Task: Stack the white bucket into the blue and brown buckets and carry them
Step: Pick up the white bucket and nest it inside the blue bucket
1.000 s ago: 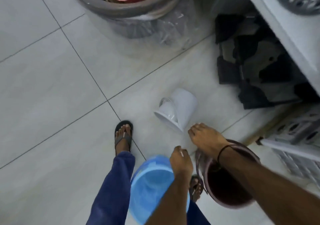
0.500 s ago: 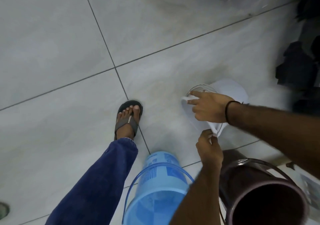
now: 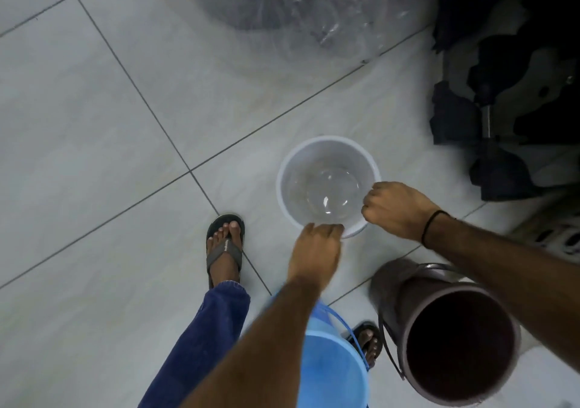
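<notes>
glossy white plastic bucket (image 3: 326, 187), translucent blue bucket (image 3: 332, 367), matt brown bucket (image 3: 452, 338), polished tiles (image 3: 94, 156)

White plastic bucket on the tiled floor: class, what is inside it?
The white plastic bucket appears empty; its glossy bottom shows. The right hand and left hand cover parts of its near rim.

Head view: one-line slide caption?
Both hands, left hand and right hand, grip the upright white bucket rim on tiled floor.

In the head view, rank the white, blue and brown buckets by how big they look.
1. brown bucket and blue bucket: unsure; both are nearer the camera, and the blue one is cut off by the frame and an arm.
2. white bucket: looks smallest, but is farthest.
</notes>
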The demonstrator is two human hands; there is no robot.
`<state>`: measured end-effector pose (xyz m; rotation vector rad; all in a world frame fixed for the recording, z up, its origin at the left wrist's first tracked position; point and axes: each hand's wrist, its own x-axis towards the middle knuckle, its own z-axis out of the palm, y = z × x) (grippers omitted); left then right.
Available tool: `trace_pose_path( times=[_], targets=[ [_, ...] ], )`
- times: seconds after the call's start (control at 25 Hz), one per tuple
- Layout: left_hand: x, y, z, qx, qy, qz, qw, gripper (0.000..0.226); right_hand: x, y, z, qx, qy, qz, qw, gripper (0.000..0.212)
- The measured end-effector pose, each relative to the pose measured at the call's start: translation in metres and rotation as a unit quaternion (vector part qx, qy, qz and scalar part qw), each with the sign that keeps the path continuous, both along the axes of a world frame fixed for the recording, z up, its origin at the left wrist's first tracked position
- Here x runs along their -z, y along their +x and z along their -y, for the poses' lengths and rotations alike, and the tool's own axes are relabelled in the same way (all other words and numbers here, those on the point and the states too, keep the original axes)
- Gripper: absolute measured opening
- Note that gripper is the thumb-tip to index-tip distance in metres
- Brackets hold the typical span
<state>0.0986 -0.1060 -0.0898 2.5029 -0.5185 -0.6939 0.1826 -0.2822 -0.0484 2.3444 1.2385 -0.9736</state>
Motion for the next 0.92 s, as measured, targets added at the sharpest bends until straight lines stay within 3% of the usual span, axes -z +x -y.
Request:
trace_pose_path(
  times=[0.16, 0.32, 0.48, 0.68, 0.92],
  targets=[
    [0.025, 0.003, -0.026, 0.185, 0.115, 0.073, 0.973, 0.045, 0.035, -0.051, -0.003, 0.117, 0.007, 0.012, 0.993, 0.02],
    [0.045, -0.003, -0.031, 0.301, 0.14, 0.105, 0.937, 0.046, 0.061, -0.091, -0.006, 0.176, 0.015, 0.022, 0.984, 0.011],
    [0.057, -0.018, -0.033, 0.335, 0.173, 0.125, 0.918, 0.036, 0.08, -0.124, -0.011, 0.223, 0.006, 0.006, 0.975, 0.024],
    [0.069, -0.023, -0.024, 0.389, 0.171, 0.152, 0.893, 0.032, 0.088, -0.137, -0.01, 0.261, -0.006, -0.002, 0.965, 0.024],
    [0.002, -0.021, -0.026, 0.446, 0.164, 0.225, 0.85, 0.038, 0.009, -0.142, 0.008, 0.293, 0.039, 0.013, 0.955, 0.022]
  ],
)
